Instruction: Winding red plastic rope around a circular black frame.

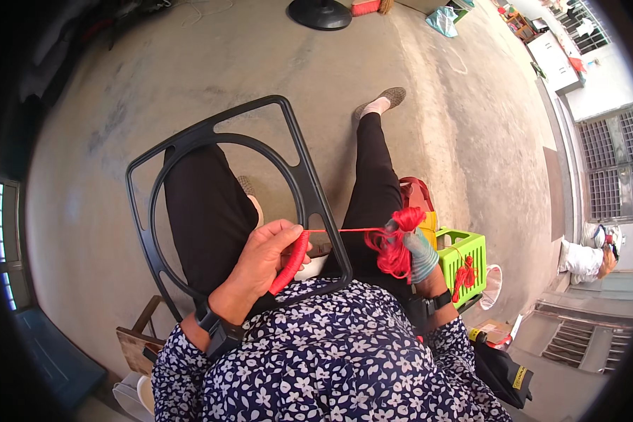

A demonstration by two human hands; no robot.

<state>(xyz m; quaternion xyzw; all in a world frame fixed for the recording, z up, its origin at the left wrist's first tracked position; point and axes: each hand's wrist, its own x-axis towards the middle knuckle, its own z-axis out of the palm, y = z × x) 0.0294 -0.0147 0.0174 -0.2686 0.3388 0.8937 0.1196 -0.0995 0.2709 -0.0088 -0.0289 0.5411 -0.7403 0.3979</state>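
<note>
A black frame [304,176] with a round ring inside it lies tilted across my lap and left thigh. Red cord is coiled tightly around the near right part of the ring, making a wrapped section [285,276]. My left hand [254,260] is closed on this section, thumb and forefinger pinching where the cord leaves it. From there a taut strand runs right, over the frame's side bar, to a loose bundle of red cord [394,254]. My right hand [422,259], in a grey-green glove, is closed on that bundle; its fingers are partly hidden by the cord.
Beside my right leg stands a bright green basket [464,264] with more red cord [465,276] hanging on it. A red bag [415,188] sits next to it. A wooden stool [137,330] is at my left. Far ahead are a round black base [319,14] and a broom [367,7].
</note>
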